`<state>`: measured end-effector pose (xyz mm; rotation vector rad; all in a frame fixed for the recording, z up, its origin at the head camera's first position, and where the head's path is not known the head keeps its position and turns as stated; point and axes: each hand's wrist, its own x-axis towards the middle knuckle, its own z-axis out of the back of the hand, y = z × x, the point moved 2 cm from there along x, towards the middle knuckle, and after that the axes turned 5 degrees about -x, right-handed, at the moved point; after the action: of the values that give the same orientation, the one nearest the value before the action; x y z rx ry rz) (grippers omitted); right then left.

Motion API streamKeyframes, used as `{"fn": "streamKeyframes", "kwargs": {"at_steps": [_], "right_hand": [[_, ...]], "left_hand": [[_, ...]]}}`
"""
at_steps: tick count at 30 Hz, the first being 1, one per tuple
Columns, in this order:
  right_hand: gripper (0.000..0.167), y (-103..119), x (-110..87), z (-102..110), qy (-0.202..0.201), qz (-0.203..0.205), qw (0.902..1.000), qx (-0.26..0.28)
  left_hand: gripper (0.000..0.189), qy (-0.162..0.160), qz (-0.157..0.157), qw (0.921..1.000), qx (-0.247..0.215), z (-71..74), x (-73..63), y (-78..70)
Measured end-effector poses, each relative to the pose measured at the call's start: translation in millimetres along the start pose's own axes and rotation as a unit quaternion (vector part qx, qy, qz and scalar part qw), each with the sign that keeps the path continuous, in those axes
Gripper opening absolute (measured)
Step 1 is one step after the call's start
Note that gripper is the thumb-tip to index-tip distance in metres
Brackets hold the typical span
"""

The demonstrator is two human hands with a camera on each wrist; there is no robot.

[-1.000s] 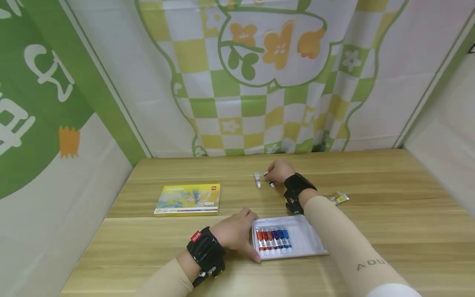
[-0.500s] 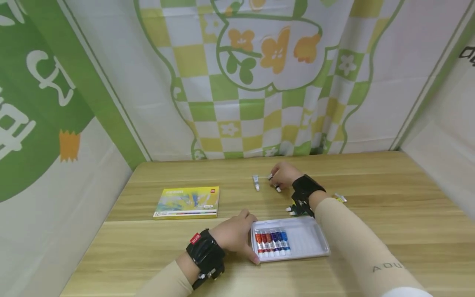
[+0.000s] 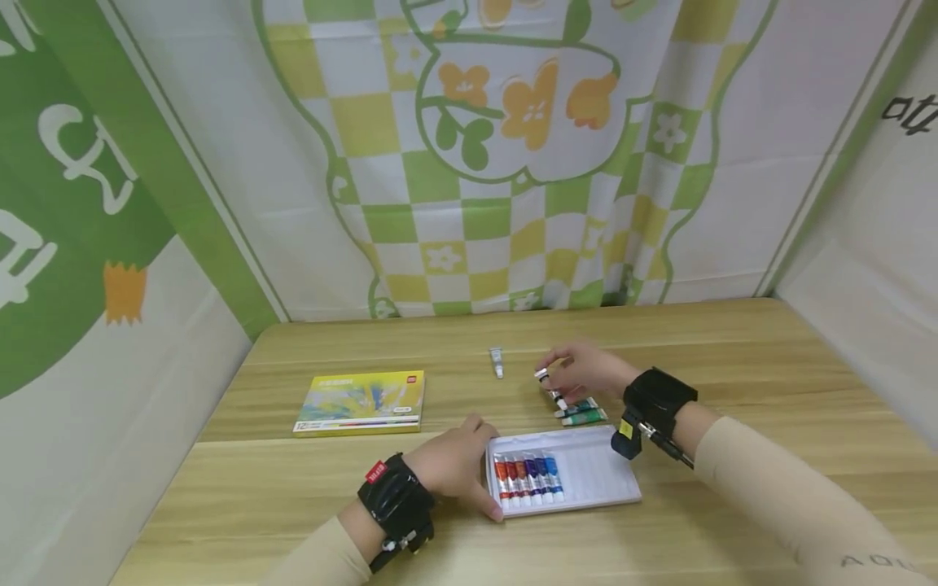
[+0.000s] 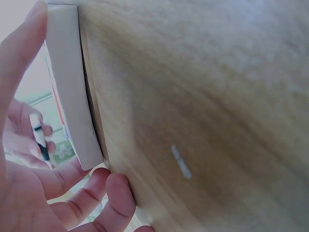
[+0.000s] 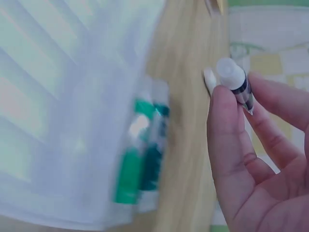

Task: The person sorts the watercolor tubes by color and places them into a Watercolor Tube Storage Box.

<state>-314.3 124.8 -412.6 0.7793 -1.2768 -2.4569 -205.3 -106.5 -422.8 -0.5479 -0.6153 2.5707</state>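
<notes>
The small black-banded tube [image 5: 238,87] is up off the table [image 3: 242,488], pinched between the thumb and fingers of the right hand [image 3: 586,370], its white cap turned towards the person. Half a second ago it was farther back, nearer the lone pale tube [image 3: 497,362]; it has since been drawn to the right and closer in. To my eye, that puts this tube between table and tray: picked up, but not set into the row.

Just below it, two green tubes, a darker one [image 3: 576,408] and a lighter one [image 3: 584,417], lie side by side just past the tray's far edge. The right wrist mostly hid them a moment earlier; they show well now. I can't tell whether they touch the tray.

The white tray [image 3: 597,476] sits nearest the person, its ridged slots visible on the right. On its left lies a row of red, orange, purple and blue tubes [image 3: 526,478], unchanged. The left hand [image 3: 454,464] grips that end, thumb at the near corner and fingers round the far one, and it has stayed put, so the tray looks well steadied.

Farther left a yellow printed box [image 3: 359,403] lies flat, well apart. Behind everything hangs a green-and-yellow checked curtain [image 3: 440,203].
</notes>
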Motion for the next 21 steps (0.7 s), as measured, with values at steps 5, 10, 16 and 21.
{"fn": "streamKeyframes", "kwargs": {"at_steps": [5,10,16,21], "right_hand": [[0.036,-9.9,-26.4,-10.9,0.022,-0.005,0.9984,0.053],[0.034,-13.8,-51.2,-29.4,0.027,0.010,0.9978,0.059],[0.032,-21.0,-69.8,-49.7,0.007,0.017,0.9980,0.061],[0.031,-24.9,-78.2,-59.0,-0.005,-0.003,0.9962,0.087]], "left_hand": [[0.105,0.002,-0.005,1.0000,-0.007,0.8,-0.4,-0.7],[0.107,0.001,-0.002,1.0000,-0.005,1.6,-1.4,-0.3],[0.107,0.000,-0.003,1.0000,-0.007,1.0,-0.9,-0.3],[0.105,0.001,-0.011,0.9999,-0.010,0.9,-1.0,-1.9]]}}
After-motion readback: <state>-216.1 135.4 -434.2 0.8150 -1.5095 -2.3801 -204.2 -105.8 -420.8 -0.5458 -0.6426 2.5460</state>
